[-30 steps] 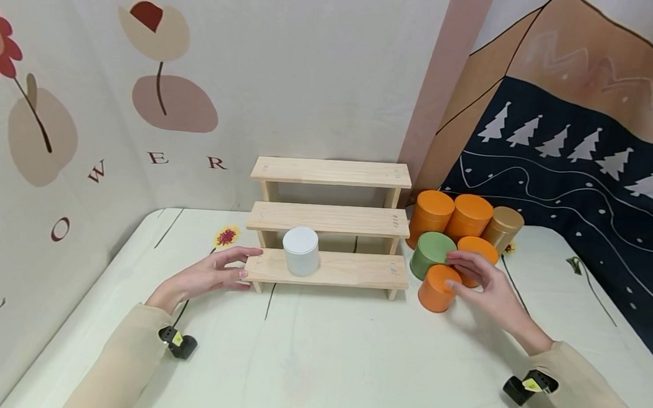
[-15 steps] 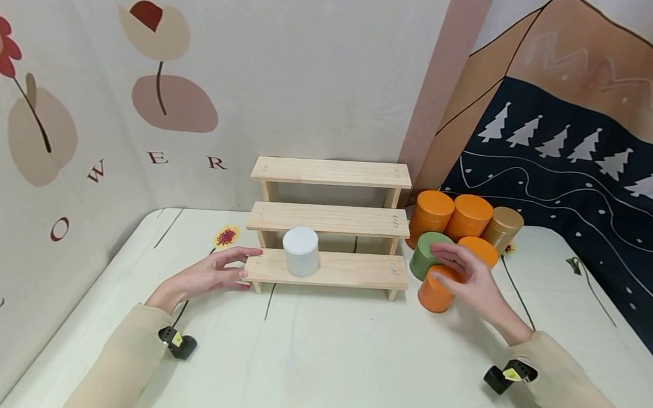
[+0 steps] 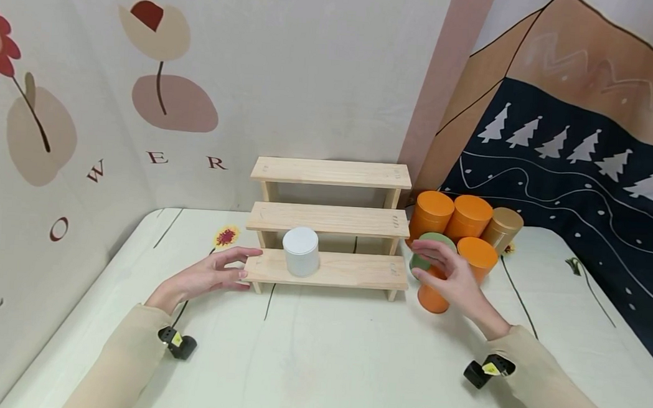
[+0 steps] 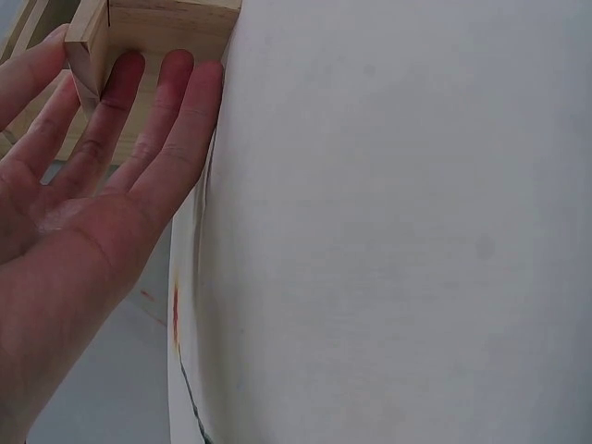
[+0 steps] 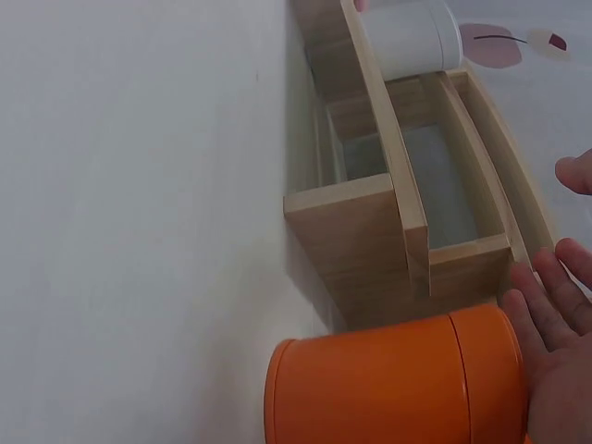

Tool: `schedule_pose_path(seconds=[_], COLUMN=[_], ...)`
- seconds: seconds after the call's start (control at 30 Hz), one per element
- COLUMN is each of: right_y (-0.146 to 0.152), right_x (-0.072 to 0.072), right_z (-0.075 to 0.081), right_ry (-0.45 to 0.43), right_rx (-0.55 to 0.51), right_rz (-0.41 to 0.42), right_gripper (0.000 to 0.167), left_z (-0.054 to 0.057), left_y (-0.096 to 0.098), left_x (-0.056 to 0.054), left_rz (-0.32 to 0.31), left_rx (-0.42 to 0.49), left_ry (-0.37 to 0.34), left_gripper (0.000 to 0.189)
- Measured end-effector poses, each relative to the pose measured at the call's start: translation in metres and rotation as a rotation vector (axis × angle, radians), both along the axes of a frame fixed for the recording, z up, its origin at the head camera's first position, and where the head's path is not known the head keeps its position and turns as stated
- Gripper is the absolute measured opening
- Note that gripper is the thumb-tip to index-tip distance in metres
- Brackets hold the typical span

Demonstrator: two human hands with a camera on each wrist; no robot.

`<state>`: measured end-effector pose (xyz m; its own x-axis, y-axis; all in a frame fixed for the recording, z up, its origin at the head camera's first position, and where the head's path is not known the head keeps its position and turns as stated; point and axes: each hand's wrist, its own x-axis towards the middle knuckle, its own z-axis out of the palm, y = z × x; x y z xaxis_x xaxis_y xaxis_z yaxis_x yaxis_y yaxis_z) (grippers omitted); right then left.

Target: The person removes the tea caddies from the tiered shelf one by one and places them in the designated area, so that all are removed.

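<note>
In the head view, a three-step wooden display stand (image 3: 327,279) has a white lidded canister (image 3: 301,252) upright on its lowest board. My left hand (image 3: 210,273) holds the left end of that board; in the left wrist view its fingers (image 4: 171,120) lie around the wooden corner. Above the front orange canister (image 3: 433,300) and the green canister (image 3: 435,238) hovers my right hand (image 3: 450,277), pointing left with fingers extended and nothing between them. It hides part of both canisters. The right wrist view shows the orange canister (image 5: 388,384) beside that hand, clear of its fingers.
Three more orange canisters stand around the green one: one at back left (image 3: 434,210), one at back centre (image 3: 470,216) and one nearer (image 3: 477,257). A gold canister (image 3: 503,228) stands behind on the right. Printed fabric (image 3: 335,67) rises behind the cloth-covered table (image 3: 317,353).
My right hand has moved left, from the right side of the canisters to over the green and front orange ones. The left hand, stand and canisters have stayed put.
</note>
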<state>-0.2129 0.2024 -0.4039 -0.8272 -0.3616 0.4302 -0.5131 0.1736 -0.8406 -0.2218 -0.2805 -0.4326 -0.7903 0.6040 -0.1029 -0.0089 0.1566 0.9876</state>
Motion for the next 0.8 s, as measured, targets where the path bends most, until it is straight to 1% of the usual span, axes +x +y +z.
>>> schedule_pose_path(seconds=[0.17,0.33,0.57,0.8], right_y=[-0.007,-0.015,-0.028,-0.041], right_x=[-0.002,-0.004,-0.006,-0.006], right_z=[-0.001,-0.001,-0.004,-0.002], right_ry=[-0.006,-0.022,-0.012,0.013], right_rx=[-0.026,-0.029,-0.049,-0.055], right_rz=[0.013,0.029,0.058,0.078], right_gripper=[0.044,0.044,0.042,0.043], left_z=[-0.001,-0.001,0.0,0.0], left_y=[0.0,0.0,0.0,0.0], left_x=[0.0,-0.001,-0.001,0.0], left_rz=[-0.002,-0.001,0.001,0.007], left_rx=[0.003,0.004,-0.004,-0.013], left_ry=[-0.002,-0.003,-0.005,-0.005], left_gripper=[0.055,0.055,0.055,0.056])
